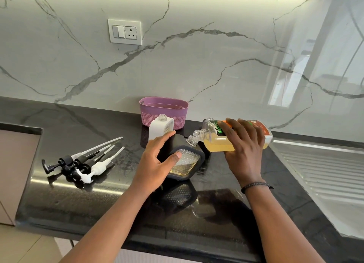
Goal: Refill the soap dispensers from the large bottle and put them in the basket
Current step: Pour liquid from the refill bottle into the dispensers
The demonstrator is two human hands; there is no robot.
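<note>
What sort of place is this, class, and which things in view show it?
Most likely a home kitchen: a dark counter under a marble wall, a steel drainboard at the right, and a socket.

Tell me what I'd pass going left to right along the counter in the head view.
Pump heads → left hand → black dispenser it grips → large bottle, tipped in the right hand → steel drainboard.
</note>
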